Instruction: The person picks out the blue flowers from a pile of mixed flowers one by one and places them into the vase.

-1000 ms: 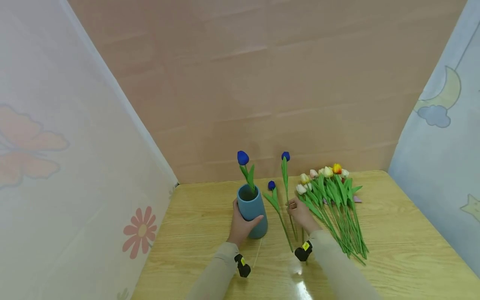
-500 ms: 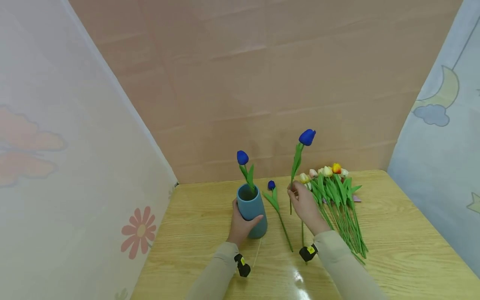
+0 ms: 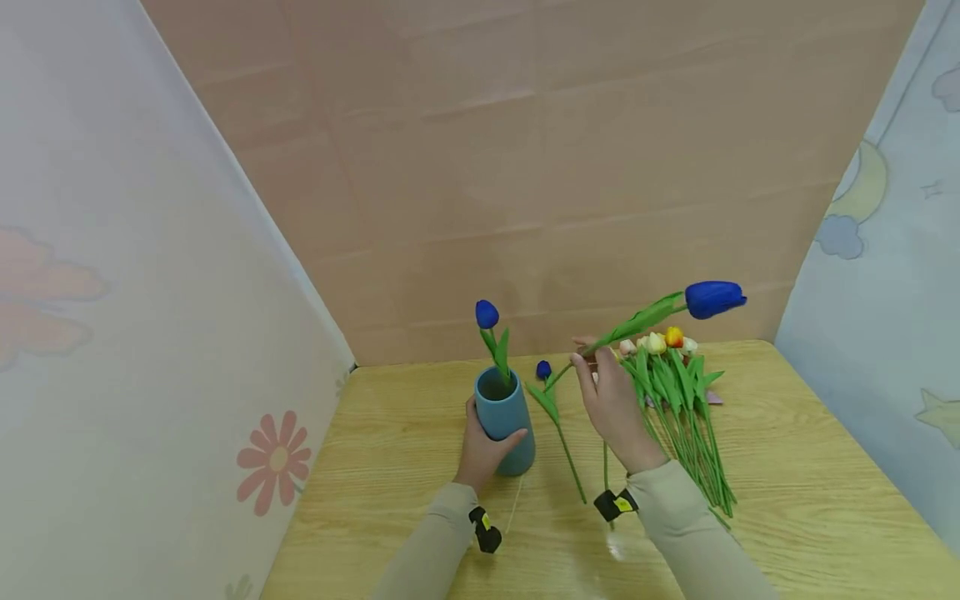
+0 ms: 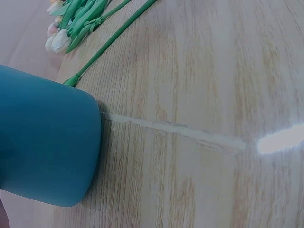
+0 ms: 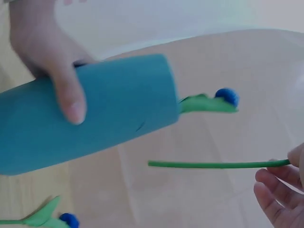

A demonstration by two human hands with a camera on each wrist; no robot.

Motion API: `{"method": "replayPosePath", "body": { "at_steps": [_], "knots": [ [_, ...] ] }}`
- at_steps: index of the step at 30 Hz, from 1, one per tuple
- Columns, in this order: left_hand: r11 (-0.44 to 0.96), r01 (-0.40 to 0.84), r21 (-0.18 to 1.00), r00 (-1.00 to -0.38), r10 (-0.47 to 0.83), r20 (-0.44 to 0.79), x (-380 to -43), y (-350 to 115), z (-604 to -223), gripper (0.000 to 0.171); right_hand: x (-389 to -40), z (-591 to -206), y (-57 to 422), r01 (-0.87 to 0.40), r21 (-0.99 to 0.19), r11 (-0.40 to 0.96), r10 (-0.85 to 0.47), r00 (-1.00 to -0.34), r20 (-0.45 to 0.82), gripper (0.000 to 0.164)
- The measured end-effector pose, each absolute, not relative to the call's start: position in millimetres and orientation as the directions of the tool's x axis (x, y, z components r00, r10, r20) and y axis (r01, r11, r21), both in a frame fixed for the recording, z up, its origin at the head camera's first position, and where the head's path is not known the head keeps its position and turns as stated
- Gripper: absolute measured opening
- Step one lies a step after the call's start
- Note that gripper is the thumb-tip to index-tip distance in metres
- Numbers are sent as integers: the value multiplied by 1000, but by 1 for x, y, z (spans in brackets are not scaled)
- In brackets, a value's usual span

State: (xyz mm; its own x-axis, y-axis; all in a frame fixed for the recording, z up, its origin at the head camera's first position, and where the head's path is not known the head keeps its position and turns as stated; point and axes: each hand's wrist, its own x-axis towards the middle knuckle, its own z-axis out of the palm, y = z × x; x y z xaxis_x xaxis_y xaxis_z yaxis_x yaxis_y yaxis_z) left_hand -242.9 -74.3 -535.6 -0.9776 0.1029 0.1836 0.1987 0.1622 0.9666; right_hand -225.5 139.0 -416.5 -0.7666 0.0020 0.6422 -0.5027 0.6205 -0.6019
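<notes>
My left hand (image 3: 483,450) grips a blue vase (image 3: 506,425) round its side, thumb across the front. One blue tulip (image 3: 487,315) stands in the vase, leaning on its rim. My right hand (image 3: 611,404) pinches the stem of another blue tulip (image 3: 712,300), raised above the table and tilted, its bloom up to the right. Its bare stem end (image 5: 156,164) points toward the vase mouth, apart from it, in the right wrist view. A third blue tulip (image 3: 557,408) lies on the table between the hands.
A bunch of white, pink and orange tulips (image 3: 675,392) lies at the right of the wooden table (image 3: 390,467). Another green stem (image 3: 606,467) lies below my right hand. A pale scratch (image 4: 175,129) runs from the vase base. A brown backdrop (image 3: 480,183) rises behind.
My right hand has lifted a blue tulip off the table and tipped it, so its bloom swings right and its stem end points left. The left hand and vase have stayed put.
</notes>
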Motion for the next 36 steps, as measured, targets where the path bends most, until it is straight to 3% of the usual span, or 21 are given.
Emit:
{"method": "replayPosePath", "body": {
  "at_steps": [2, 8, 17, 25, 29, 36],
  "knots": [
    [164, 191, 968, -980, 96, 177, -249, -75, -545, 91, -222, -411, 138, -531, -583, 615, -2, -740, 673, 27],
    [161, 190, 969, -981, 81, 179, -260, -76, -562, 93, -218, -401, 133, -664, -433, 610, -35, -568, 822, 25],
    [162, 215, 963, -976, 78, 205, -259, -77, -562, 93, -216, -383, 114, -747, -403, 529, -74, -514, 855, 37],
    [171, 234, 957, -972, 70, 225, -258, -75, -563, 94, -222, -386, 95, -747, -430, 507, -149, -567, 810, 23],
    [170, 242, 955, -969, 81, 231, -257, -75, -562, 93, -224, -398, 92, -675, -465, 573, -168, -652, 739, 14],
    [171, 217, 961, -975, 73, 207, -257, -75, -561, 95, -232, -407, 89, -529, -546, 649, -206, -814, 544, 14]
  ]
}}
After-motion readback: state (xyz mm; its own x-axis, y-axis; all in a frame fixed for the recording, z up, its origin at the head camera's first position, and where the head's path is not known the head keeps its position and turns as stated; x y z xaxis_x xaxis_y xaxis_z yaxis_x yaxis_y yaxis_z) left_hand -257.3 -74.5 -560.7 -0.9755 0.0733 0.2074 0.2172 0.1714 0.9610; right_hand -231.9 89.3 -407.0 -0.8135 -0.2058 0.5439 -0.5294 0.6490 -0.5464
